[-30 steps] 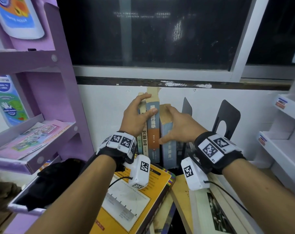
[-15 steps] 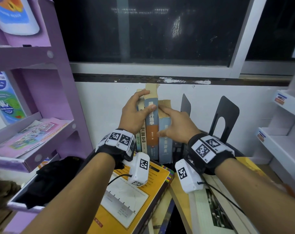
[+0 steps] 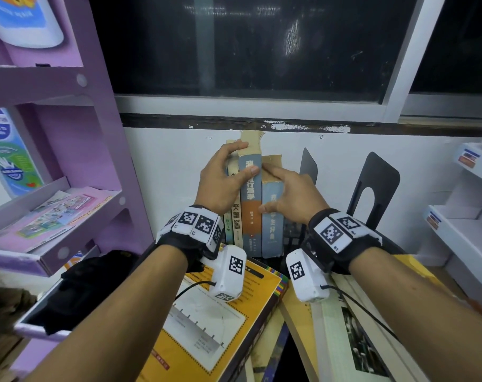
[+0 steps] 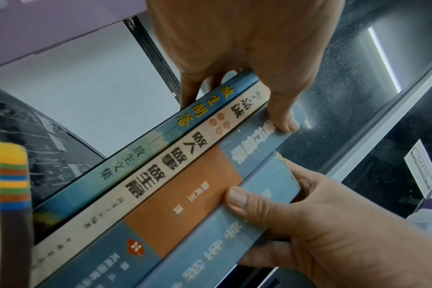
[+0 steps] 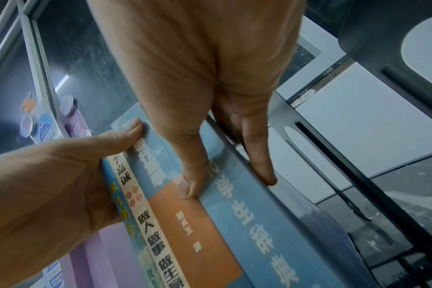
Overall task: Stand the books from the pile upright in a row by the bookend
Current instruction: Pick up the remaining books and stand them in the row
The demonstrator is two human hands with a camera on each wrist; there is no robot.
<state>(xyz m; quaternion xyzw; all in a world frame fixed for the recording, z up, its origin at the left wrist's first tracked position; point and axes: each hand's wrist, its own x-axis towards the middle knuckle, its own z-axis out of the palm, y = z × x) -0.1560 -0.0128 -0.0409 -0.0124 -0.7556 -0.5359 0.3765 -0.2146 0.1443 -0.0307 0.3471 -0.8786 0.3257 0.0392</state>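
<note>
Barely anything had shifted since the earlier frame: our left hand (image 3: 220, 180) stayed curled round the left end of the row of four upright books (image 3: 250, 205), thumb on the tall blue-and-orange spine (image 4: 185, 196), and our right hand (image 3: 292, 197) kept pinching the shorter blue book (image 3: 273, 213) at the right end. The row stood against the wall, just left of the black bookend (image 3: 308, 166), with a second bookend (image 3: 372, 188) further right. We judged the risk was a gap at the bookend: letting go could tip the books right, and the rest of the pile (image 3: 212, 321) still lay flat on the tabletop.
</note>
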